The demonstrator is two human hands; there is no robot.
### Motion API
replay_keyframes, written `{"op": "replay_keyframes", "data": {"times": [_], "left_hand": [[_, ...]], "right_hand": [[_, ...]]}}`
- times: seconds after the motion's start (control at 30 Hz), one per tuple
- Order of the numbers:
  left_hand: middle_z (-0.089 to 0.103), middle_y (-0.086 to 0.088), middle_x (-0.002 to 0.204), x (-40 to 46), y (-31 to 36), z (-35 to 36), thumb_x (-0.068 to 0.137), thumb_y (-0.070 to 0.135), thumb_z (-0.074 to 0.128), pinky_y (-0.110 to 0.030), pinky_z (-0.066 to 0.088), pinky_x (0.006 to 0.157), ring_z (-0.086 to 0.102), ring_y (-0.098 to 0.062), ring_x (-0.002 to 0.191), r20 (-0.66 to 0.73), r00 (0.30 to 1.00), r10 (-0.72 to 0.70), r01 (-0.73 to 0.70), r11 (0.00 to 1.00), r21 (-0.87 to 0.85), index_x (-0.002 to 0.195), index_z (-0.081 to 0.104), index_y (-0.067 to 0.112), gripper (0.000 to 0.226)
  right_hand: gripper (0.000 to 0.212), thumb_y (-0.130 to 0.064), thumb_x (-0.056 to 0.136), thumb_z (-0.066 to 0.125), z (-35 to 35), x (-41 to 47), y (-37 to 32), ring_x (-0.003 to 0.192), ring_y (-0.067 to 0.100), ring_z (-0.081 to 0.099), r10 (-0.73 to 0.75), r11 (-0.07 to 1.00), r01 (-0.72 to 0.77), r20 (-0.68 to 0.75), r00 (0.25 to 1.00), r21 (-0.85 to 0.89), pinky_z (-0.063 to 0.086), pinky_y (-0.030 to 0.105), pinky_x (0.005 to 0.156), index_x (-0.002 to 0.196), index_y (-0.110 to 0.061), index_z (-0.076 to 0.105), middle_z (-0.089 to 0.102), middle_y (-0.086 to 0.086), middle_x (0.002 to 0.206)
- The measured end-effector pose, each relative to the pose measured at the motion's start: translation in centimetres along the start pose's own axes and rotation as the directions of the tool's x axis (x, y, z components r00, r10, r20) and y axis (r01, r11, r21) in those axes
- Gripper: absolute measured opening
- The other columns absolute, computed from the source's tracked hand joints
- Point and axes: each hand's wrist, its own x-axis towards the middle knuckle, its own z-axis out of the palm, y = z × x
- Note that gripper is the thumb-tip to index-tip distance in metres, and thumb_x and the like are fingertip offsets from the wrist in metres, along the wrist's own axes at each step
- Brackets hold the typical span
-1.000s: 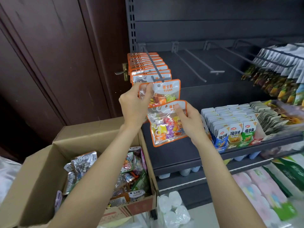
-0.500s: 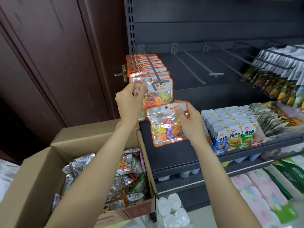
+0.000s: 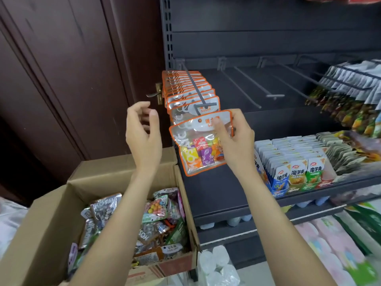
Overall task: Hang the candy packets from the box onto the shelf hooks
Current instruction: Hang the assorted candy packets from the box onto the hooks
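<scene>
head view | your right hand (image 3: 233, 139) pinches a candy packet (image 3: 201, 145) just below the loaded hook (image 3: 198, 93) | your left hand (image 3: 143, 131) is empty, fingers loose | cardboard box (image 3: 49, 221) with packets stands beside the dark shelf (image 3: 216, 195), brown door (image 3: 72, 69) behind

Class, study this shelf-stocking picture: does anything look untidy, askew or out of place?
The cardboard box holds packets jumbled at all angles, unlike the neat row on the hook. The candy packet in the right hand is tilted, not yet hung. Nothing looks damaged.

Snack packets (image 3: 350, 104) at right edge blurred, perhaps cropped.
</scene>
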Motion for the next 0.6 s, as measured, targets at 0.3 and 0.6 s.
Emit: {"op": "replay_keyframes", "data": {"times": [0.3,0.6], "left_hand": [[0.047,0.007,0.124,-2.4,1.5,-0.1,0.085,0.02,0.068,-0.028,0.056,0.078,0.053,-0.008,0.114,0.414,0.91,0.002,0.004,1.0,-0.015,0.121,0.054,0.03,0.039],[0.065,0.005,0.116,-1.1,1.0,1.1,0.087,0.019,0.071,-0.009,0.047,0.069,0.064,-0.008,0.1,0.4,0.917,-0.014,0.015,1.0,-0.001,0.111,0.056,0.029,0.03]], "right_hand": [[0.015,-0.019,0.097,0.057,1.7,1.7,1.3,0.074,-0.017,0.059,0.069,0.997,-0.067,-0.047,0.997,0.04,0.041,0.003,0.06,0.106,-0.007,0.056,0.062,-0.017,0.086],[0.017,-0.027,0.096,0.057,2.2,2.3,1.8,0.067,-0.013,0.059,0.124,0.992,-0.126,-0.092,0.988,-0.015,0.043,0.006,0.057,0.096,-0.011,0.055,0.061,-0.015,0.08]]}}
